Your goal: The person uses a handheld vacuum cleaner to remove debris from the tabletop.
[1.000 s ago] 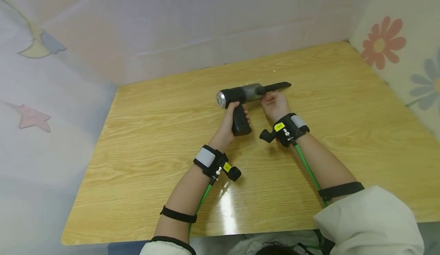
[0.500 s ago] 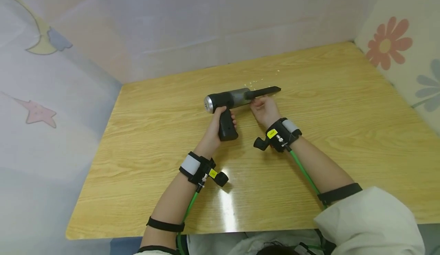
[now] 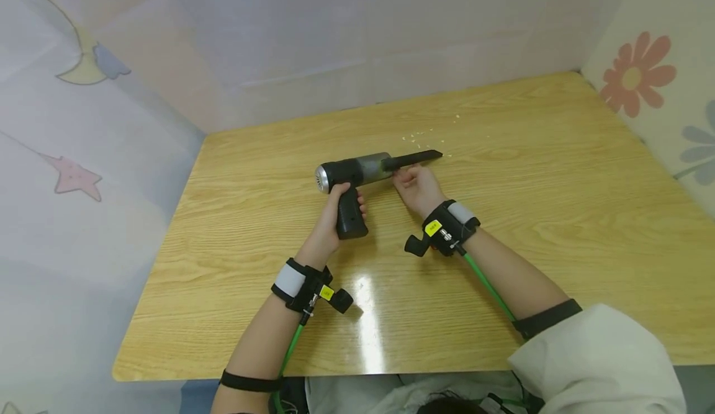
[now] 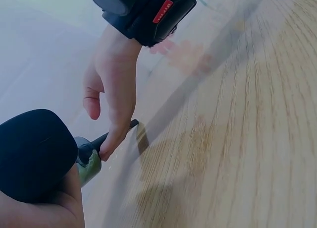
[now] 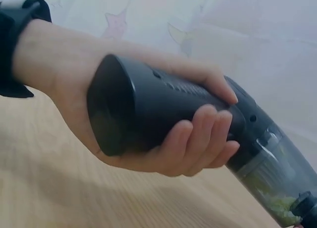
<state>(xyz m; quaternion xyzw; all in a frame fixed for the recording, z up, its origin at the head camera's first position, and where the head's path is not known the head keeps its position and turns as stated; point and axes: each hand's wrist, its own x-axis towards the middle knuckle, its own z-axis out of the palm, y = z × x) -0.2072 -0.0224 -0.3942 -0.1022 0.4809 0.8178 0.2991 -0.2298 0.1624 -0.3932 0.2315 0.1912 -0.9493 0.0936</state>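
A handheld vacuum cleaner (image 3: 347, 169) lies level over the table in the head view, its silver vented end at the left. My left hand (image 3: 329, 218) grips its black pistol handle (image 5: 163, 109), fingers wrapped around it. The see-through dust cup (image 3: 374, 167) holds pale green bits, visible in the right wrist view. A slim black nozzle (image 3: 416, 159) points right from the cup. My right hand (image 3: 416, 187) has its fingertips at the nozzle's base, beside the cup. In the left wrist view the right hand (image 4: 116, 84) reaches down to that joint; part of its fingers is hidden.
Small pale crumbs (image 3: 416, 138) are scattered on the wooden table (image 3: 251, 215) beyond the vacuum. A pale cloth wall (image 3: 290, 48) stands behind the table, with printed walls at both sides. Green cables (image 3: 488, 283) run along both forearms.
Both hands and the vacuum have moved together to the left and toward the body, leaving more of the crumbs in view. The hold on the handle is unchanged.
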